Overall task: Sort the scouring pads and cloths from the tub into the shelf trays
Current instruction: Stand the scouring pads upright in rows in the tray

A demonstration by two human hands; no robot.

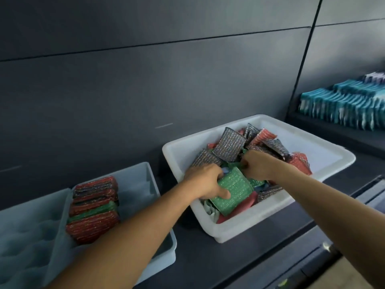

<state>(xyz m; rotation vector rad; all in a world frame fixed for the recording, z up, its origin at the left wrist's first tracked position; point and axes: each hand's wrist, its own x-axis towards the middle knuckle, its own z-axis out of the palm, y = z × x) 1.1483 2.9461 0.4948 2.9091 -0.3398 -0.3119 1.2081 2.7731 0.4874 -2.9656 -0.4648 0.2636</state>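
A white tub (325, 155) on the dark shelf holds a heap of silver, red and green scouring pads and some cloths. My left hand (205, 180) grips a green scouring pad (235, 190) at the tub's near side, thumb on its face. My right hand (257, 164) is curled in the middle of the heap, pinching something green; what exactly is hidden by the fingers. A silver pad (229, 146) stands tilted behind both hands. To the left, a pale shelf tray (143, 184) holds a row of red and green pads (92, 209) on edge.
A second pale tray (27, 232) sits at the far left beside the first. Teal and white cloths (343, 101) are stacked on a shelf at the right. A dark panelled wall rises behind. The shelf's front edge (270, 257) runs below the tub.
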